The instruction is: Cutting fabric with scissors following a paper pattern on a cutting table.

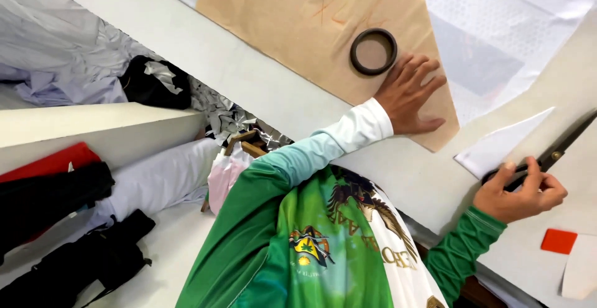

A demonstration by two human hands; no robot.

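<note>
The tan paper pattern piece (323,28) at upper centre: we are pressing it flat, left hand (410,96) fingers spread, while our right hand (519,190) is gripping black scissors (563,146).

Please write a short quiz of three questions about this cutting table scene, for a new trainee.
1. True or false: the left hand lies flat on the tan paper pattern.
2. What does the right hand hold? A) a red square B) black scissors C) a pencil
3. Fill in: the dark ring rests on the ____ , just beside the left hand's fingertips.

Key: 1 true; 2 B, the black scissors, blades at the white fabric; 3 tan paper pattern.
</note>
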